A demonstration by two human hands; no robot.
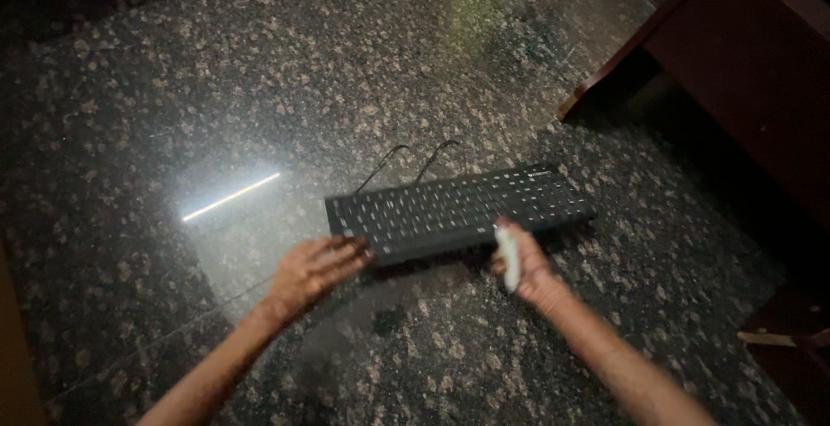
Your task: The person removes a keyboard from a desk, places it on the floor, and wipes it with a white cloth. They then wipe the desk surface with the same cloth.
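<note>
A black keyboard [462, 210] lies flat on a speckled granite floor, its thin black cable [406, 162] curling away behind it. My left hand [316, 272] rests at the keyboard's near left corner, fingertips touching its edge. My right hand [527, 263] sits at the near edge toward the right, closed around a small white object [508, 257] that looks like a cloth or a slim tool; the blur hides which.
A dark reddish wooden piece of furniture [735, 54] stands at the upper right. A bright strip of reflected light [232, 197] shines on the floor left of the keyboard. A pale stick-like item [769, 338] lies at the right edge.
</note>
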